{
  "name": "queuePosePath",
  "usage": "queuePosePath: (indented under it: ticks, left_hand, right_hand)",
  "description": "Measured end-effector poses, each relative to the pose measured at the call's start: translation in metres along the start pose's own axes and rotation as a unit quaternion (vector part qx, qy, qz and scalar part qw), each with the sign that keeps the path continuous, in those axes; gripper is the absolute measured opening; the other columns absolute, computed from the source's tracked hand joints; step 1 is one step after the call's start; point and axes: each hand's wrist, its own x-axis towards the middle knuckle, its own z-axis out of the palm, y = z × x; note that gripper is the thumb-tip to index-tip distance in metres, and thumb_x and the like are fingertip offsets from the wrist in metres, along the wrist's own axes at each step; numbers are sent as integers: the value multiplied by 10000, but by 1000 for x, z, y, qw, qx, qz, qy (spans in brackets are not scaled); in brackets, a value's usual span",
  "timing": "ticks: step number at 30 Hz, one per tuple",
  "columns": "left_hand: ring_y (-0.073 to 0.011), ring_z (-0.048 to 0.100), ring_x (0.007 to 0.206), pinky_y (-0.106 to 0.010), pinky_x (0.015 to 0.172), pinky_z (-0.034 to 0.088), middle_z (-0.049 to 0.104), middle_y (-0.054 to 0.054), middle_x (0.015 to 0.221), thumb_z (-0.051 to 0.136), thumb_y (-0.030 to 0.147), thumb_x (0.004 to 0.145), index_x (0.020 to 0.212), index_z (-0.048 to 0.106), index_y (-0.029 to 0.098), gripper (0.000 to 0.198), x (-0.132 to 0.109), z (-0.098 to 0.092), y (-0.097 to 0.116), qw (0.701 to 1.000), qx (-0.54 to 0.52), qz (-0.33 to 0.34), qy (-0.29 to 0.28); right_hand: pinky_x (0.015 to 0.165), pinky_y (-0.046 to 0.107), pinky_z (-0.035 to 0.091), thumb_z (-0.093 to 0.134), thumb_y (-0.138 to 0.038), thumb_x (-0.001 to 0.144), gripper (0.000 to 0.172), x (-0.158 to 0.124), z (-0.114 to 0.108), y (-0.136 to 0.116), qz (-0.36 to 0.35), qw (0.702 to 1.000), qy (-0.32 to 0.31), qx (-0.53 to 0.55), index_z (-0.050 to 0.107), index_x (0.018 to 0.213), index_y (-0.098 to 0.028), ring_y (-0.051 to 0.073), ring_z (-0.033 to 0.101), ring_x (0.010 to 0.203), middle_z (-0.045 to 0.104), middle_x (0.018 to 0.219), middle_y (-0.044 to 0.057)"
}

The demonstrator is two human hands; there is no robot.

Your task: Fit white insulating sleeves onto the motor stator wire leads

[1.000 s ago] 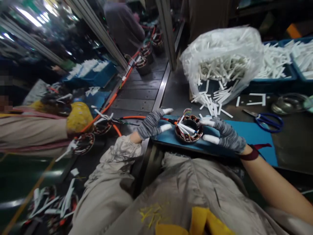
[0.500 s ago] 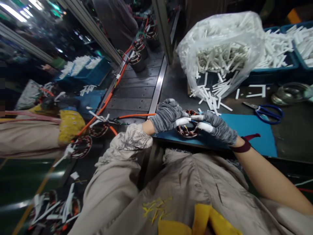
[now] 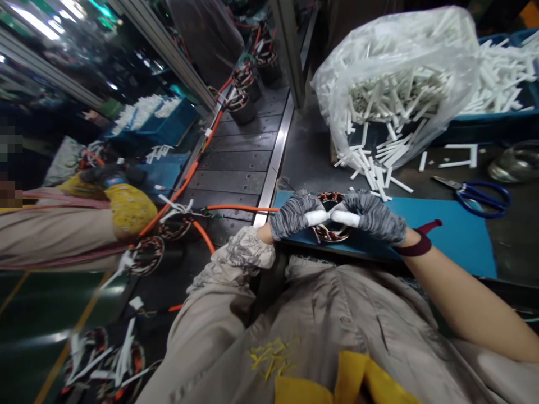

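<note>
A motor stator (image 3: 337,234), a ring wound with copper coils, lies on the blue mat under my two hands. My left hand (image 3: 297,216), in a grey knit glove with white-wrapped fingertips, is closed at the ring's left side. From the right comes my right hand (image 3: 373,217), gloved alike, its fingers bent over the ring. The two white thumb tips meet above the stator's opening. Whatever they pinch is too small or hidden to make out. Short lead wires show just below the left thumb.
A clear plastic bag (image 3: 391,50) spills white tubes onto the bench behind the mat (image 3: 455,235). Blue-handled scissors (image 3: 482,196) lie at right, near a glass bowl (image 3: 516,163). An orange cable (image 3: 240,209) runs left. Wired stators (image 3: 145,255) and a co-worker's yellow sleeve (image 3: 130,210) are at left.
My hands have drawn together until the thumb tips meet; a thin blue wire visible between them before is now hidden. The camera view has shifted slightly. The co-worker's sleeve has moved right.
</note>
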Motion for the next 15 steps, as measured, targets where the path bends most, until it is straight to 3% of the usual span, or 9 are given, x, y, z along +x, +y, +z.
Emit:
queuePosePath:
  ticks: [4, 7, 9, 12, 15]
  left_hand:
    - [-218, 668, 907, -396, 933, 544, 757, -77, 913, 581, 456, 1024, 926, 749, 154, 359, 3, 1, -1, 1000, -2, 4, 4]
    - [-215, 662, 893, -394, 920, 544, 752, -66, 895, 599, 470, 1005, 898, 738, 169, 348, 4, -1, -3, 1000, -2, -17, -5]
    - [-219, 665, 901, -402, 933, 540, 758, -69, 905, 616, 471, 990, 893, 743, 172, 339, 2, -5, -4, 1000, -3, -16, -14]
    - [-224, 682, 932, -402, 950, 544, 775, -81, 950, 638, 479, 976, 918, 762, 168, 339, 0, -12, -5, 999, -28, -10, -34]
    - [-222, 711, 946, -376, 928, 567, 797, -90, 990, 659, 484, 977, 966, 789, 157, 352, 6, -19, -5, 993, -77, -24, -82]
  right_hand:
    - [631, 305, 558, 846, -615, 805, 443, 1, 3, -3, 46, 997, -50, 41, 757, 794, -181, 187, 675, 668, 758, 739, 41]
    - [623, 302, 527, 814, -617, 827, 441, 1, 6, -3, 13, 999, 16, -39, 737, 742, -190, 181, 646, 661, 742, 716, 45]
    - [671, 318, 539, 784, -620, 854, 426, 0, 5, -1, -15, 996, 33, -85, 787, 813, -196, 198, 672, 711, 770, 775, 53]
    - [778, 350, 575, 729, -628, 911, 440, -1, -2, 1, -24, 996, -38, -72, 845, 1028, -219, 232, 739, 840, 824, 947, 52]
    - [754, 352, 558, 656, -631, 972, 455, -2, -2, 2, -36, 992, -31, -118, 847, 1029, -223, 226, 720, 808, 815, 923, 51]
